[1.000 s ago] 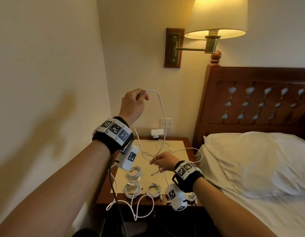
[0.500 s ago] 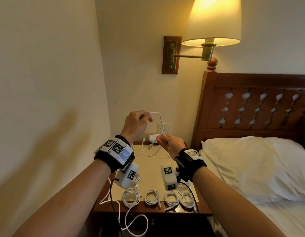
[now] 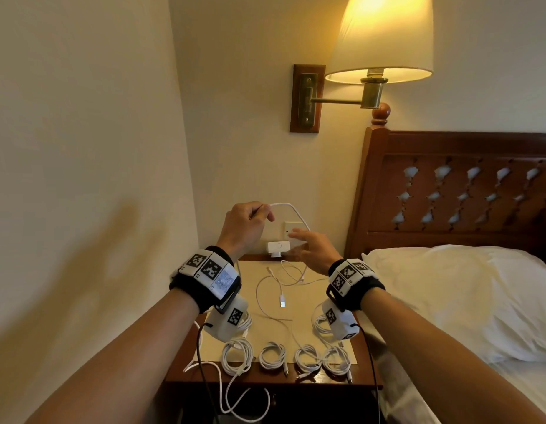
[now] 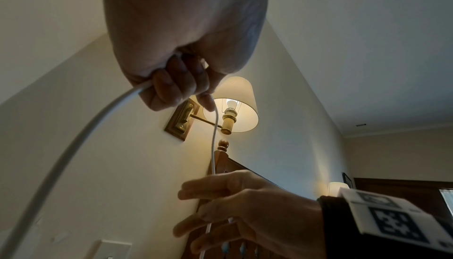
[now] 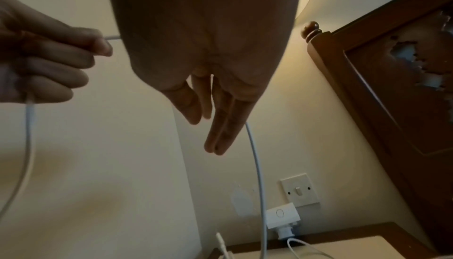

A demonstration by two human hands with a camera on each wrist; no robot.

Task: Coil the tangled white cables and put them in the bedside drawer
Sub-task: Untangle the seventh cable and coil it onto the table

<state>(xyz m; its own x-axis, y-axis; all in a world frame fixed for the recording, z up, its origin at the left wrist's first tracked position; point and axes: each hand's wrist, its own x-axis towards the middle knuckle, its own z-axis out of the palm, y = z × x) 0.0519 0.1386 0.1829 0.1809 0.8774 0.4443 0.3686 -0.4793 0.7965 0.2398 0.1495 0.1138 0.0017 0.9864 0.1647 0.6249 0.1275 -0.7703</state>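
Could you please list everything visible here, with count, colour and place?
held cable: one, white, gripped in the raised left hand, trailing down to the nightstand
coiled cables: at least four, white, in a row along the nightstand's front edge
loose cable: one, white, hanging over the nightstand's front edge
nightstand: one, dark wood with a cream top, between wall and bed
charger: one, white, plugged in at the wall behind the nightstand
wall switch: one, cream, above the charger
wall lamp: one, cream shade on a brass arm, lit
headboard: one, dark carved wood
pillow: one, white, on the bed
left hand: fingers curled round the held cable
right hand: fingers straight, against the held cable
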